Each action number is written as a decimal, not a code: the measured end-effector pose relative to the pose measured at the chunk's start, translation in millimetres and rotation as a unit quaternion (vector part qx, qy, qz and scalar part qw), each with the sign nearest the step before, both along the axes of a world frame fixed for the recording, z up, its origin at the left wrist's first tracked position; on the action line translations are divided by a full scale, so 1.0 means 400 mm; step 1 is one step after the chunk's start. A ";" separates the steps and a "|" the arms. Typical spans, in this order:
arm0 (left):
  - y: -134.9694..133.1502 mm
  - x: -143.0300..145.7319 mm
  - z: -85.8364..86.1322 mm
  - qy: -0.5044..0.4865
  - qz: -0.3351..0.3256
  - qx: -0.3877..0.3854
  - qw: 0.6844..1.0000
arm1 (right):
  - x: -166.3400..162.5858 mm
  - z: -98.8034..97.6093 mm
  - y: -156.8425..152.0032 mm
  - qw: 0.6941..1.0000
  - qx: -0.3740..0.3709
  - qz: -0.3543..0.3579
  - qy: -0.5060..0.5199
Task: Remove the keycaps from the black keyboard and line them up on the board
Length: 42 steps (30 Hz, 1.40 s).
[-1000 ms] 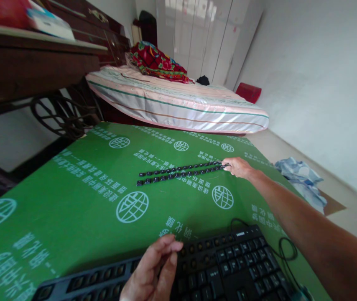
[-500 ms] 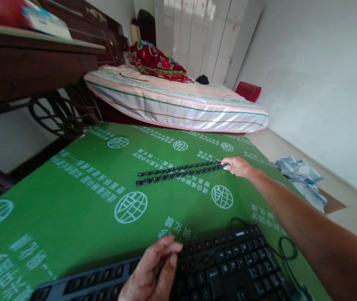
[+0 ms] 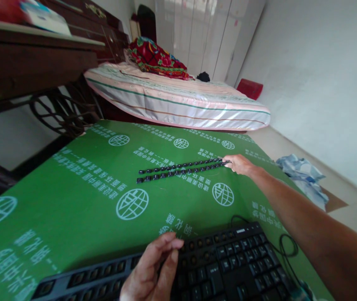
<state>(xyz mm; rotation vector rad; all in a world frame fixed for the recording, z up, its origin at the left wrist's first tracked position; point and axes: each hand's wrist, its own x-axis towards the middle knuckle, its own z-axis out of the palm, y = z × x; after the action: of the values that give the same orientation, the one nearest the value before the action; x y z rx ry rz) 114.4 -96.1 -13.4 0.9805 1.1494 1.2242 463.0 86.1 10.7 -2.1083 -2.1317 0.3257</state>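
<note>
A black keyboard (image 3: 238, 255) lies at the near edge of the green board, with several key sockets bare along its top and left part. Over its middle is my left hand (image 3: 153, 267), closed with thumb and fingertips together; whatever is between them, if anything, is too small to make out. Farther out, two long rows of loose black keycaps (image 3: 169, 174) lie on the board, drawing closer together toward the right. My right hand (image 3: 238, 164) is at their right end, its fingers pinched on a keycap there. The fingers partly hide that keycap.
The green board (image 3: 87, 225) carries white print and globe marks. A cable (image 3: 288, 244) curls right of the keyboard. Behind stands a bed (image 3: 178, 100) with a red flowered blanket (image 3: 158, 58). A dark wooden table (image 3: 34, 62) stands at left; crumpled cloth (image 3: 302, 173) lies at right.
The view has shifted slightly. My right hand stays at the right end of the keycap rows, and my left hand keeps its pinch over the keyboard.
</note>
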 end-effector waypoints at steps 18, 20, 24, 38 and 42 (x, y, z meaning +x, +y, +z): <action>-0.017 0.040 0.061 0.113 0.023 0.016 0.993 | 0.012 -0.004 0.002 1.000 0.007 -0.003 -0.021; -0.017 0.040 0.064 0.116 0.023 0.014 0.993 | 0.011 -0.001 0.002 1.000 0.006 -0.003 -0.025; -0.016 0.042 0.058 0.112 0.022 0.015 0.993 | 0.009 0.007 -0.004 0.999 0.008 -0.001 -0.036; 0.001 0.052 0.029 0.129 0.018 0.064 0.989 | -0.087 0.204 -0.173 0.983 0.097 -0.017 -0.155; 0.005 0.050 0.020 0.138 0.006 0.097 0.986 | -0.112 0.250 -0.276 0.966 0.178 -0.065 -0.177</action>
<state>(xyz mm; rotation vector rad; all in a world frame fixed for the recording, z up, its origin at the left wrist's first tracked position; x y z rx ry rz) 134.5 -93.9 -5.4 1.3233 1.2679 1.2540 418.3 -24.2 110.9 -2.1935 -2.0094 -0.4490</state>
